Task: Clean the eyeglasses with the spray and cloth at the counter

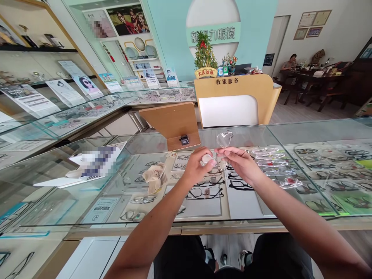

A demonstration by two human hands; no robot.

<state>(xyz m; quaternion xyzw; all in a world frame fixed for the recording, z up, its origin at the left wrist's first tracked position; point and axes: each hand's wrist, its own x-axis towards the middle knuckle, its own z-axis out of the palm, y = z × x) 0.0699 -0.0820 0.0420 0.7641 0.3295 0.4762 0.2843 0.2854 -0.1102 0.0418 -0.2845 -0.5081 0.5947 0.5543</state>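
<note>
Head view shows both hands lifted above the middle of the glass counter [261,133], the right hand [242,164] pinching the clear glasses [224,138] at the lower lens, the left hand [196,164] closed around a small white thing [207,158] pressed beside it, probably to steady the lens.

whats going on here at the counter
A person at a glass display counter holds a pair of clear-framed glasses in the right hand, above the countertop. The left hand grips a small white object against them; what it is cannot be told. A beige cloth and more clear glasses lie on the glass.
</note>
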